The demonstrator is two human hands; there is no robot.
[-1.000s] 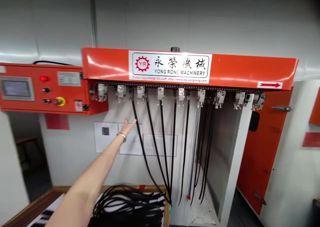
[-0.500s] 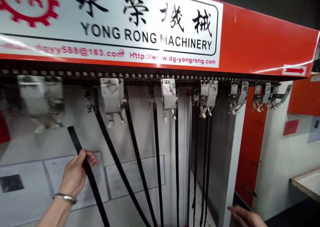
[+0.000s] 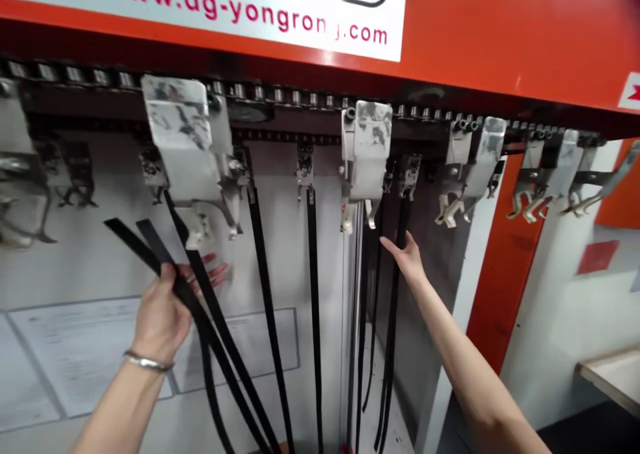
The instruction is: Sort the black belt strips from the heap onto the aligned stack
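Left hand (image 3: 160, 321), silver bangle (image 3: 149, 361) at the wrist: closed around two flat black rubbery straps (image 3: 150, 254), free ends poking up and out to the left, lower lengths trailing down out of view. Its fingers (image 3: 215, 271) curl behind the straps, spread rather than tight (a loose hold, enough to gather them).

Right hand (image 3: 405, 257) is up among the hanging flat black strap (image 3: 393, 321) and its neighbours, fingers (image 3: 387, 242) open and extended, close to it; contact cannot be confirmed.

Overhead, a steel roller chain (image 3: 260, 93) runs beneath the orange-red metal housing (image 3: 450, 34). Narrow metal clips (image 3: 305, 164) pinch the strap tops, so each hangs straight and separate; scuffed white clamp blocks (image 3: 367, 141) sit between them. Printed papers (image 3: 85, 354) are fixed to the white wall behind, probably for reference.
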